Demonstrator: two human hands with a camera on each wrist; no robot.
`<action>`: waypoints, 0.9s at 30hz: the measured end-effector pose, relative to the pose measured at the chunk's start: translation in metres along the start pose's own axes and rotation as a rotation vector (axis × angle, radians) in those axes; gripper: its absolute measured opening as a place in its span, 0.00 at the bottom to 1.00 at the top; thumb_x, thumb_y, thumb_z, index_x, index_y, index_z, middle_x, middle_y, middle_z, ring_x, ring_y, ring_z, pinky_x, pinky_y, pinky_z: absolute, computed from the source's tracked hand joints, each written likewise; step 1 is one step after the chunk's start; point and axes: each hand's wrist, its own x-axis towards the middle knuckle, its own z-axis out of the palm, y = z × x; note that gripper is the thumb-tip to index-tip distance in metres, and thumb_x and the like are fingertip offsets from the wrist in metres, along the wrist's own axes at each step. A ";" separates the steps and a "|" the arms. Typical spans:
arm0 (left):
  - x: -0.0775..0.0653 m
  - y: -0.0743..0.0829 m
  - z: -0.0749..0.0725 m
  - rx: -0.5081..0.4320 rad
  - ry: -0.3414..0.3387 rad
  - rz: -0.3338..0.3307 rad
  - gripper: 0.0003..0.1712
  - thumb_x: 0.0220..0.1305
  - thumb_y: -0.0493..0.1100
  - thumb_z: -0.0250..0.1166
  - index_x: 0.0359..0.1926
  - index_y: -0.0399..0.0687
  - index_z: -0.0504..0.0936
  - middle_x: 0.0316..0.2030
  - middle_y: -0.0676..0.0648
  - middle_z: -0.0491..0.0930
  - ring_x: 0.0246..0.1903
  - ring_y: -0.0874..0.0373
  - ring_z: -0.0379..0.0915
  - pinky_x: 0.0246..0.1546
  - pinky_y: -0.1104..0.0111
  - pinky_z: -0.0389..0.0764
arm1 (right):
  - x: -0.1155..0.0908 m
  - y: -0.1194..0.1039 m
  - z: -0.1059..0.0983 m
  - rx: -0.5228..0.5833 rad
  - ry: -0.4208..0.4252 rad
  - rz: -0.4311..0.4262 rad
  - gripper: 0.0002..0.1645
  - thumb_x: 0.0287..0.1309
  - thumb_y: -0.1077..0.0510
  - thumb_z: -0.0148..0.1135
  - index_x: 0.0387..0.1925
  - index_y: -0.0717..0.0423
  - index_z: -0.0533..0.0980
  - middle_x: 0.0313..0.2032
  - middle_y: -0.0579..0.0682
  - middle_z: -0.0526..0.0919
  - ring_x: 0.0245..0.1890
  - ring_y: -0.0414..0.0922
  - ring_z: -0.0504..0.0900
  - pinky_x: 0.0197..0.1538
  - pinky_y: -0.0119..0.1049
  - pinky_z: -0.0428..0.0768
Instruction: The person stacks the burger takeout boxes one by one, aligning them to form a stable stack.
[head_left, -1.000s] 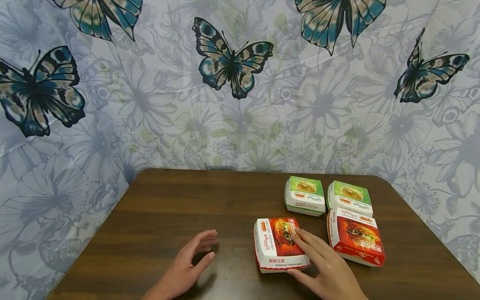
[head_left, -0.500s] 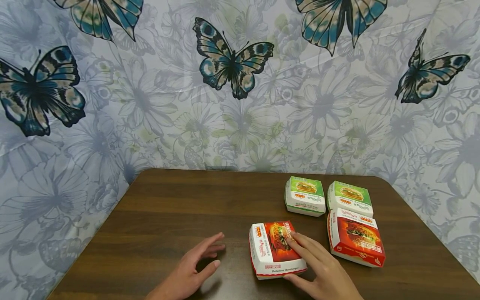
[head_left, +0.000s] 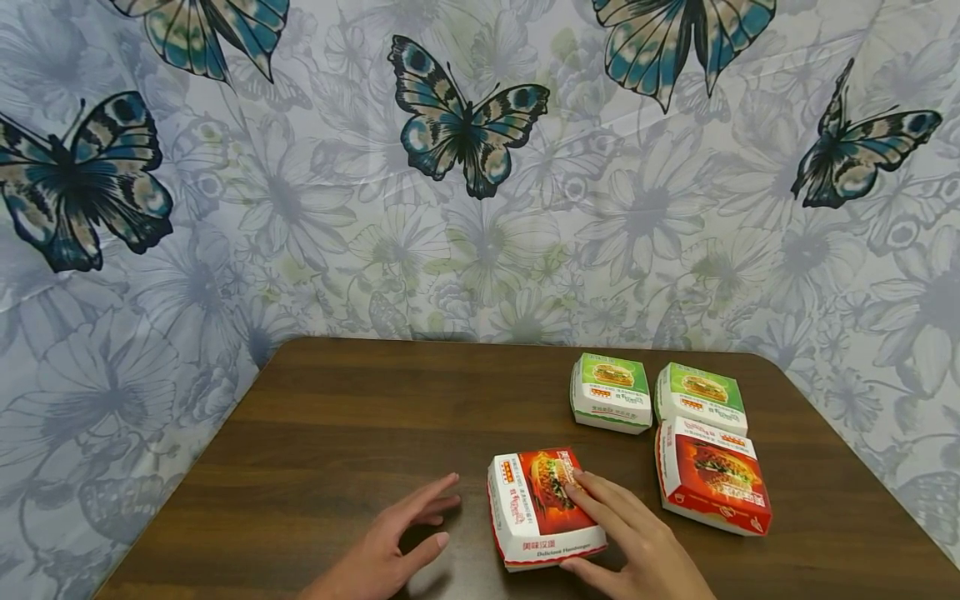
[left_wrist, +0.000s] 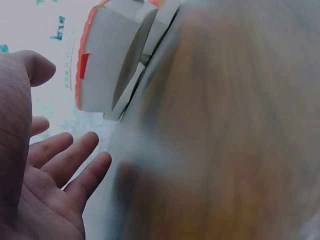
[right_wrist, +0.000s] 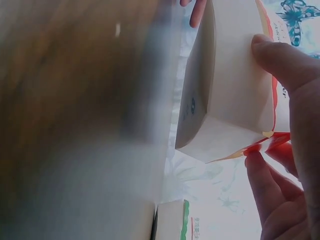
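- The right hand (head_left: 637, 542) pinches a squarish red-and-white cardboard hamburger box (head_left: 531, 510), thumb at its six o'clock wall, fingers over its three o'clock edge; the box appears slightly raised off the brown wooden surface (head_left: 337, 433).
- The left hand (head_left: 382, 543) hovers apart at the box's nine o'clock, fingers extended, touching nothing.
- Step in hand, I judge: shifting this box one-handed.
- The next move likely calls for a steady, light pinch, so the thin walls don't buckle.
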 end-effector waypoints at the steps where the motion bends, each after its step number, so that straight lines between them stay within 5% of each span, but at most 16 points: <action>1: 0.000 0.000 0.000 -0.008 -0.017 -0.002 0.37 0.78 0.42 0.59 0.81 0.47 0.57 0.77 0.39 0.61 0.69 0.52 0.71 0.63 0.66 0.78 | 0.000 0.000 0.001 0.001 0.007 -0.011 0.47 0.52 0.35 0.77 0.69 0.50 0.75 0.67 0.49 0.78 0.63 0.41 0.76 0.68 0.16 0.64; 9: 0.000 0.002 0.002 -0.041 -0.093 0.004 0.36 0.78 0.44 0.58 0.81 0.45 0.56 0.77 0.35 0.58 0.70 0.54 0.69 0.64 0.67 0.77 | 0.000 -0.001 0.005 0.045 0.025 -0.063 0.45 0.55 0.36 0.76 0.68 0.53 0.75 0.66 0.52 0.78 0.64 0.43 0.76 0.69 0.17 0.63; 18: 0.002 0.004 0.003 -0.087 -0.143 -0.105 0.37 0.78 0.49 0.59 0.81 0.59 0.56 0.77 0.42 0.61 0.69 0.59 0.68 0.65 0.69 0.75 | 0.000 -0.003 0.007 0.032 0.006 -0.064 0.46 0.52 0.35 0.78 0.68 0.50 0.75 0.67 0.50 0.77 0.64 0.42 0.76 0.68 0.17 0.64; 27: 0.002 0.003 0.004 -0.136 -0.175 -0.124 0.36 0.79 0.47 0.57 0.81 0.64 0.55 0.78 0.42 0.59 0.70 0.59 0.68 0.64 0.70 0.75 | -0.002 -0.004 0.010 0.030 -0.022 -0.048 0.48 0.50 0.36 0.79 0.69 0.49 0.74 0.67 0.49 0.77 0.64 0.41 0.76 0.67 0.17 0.65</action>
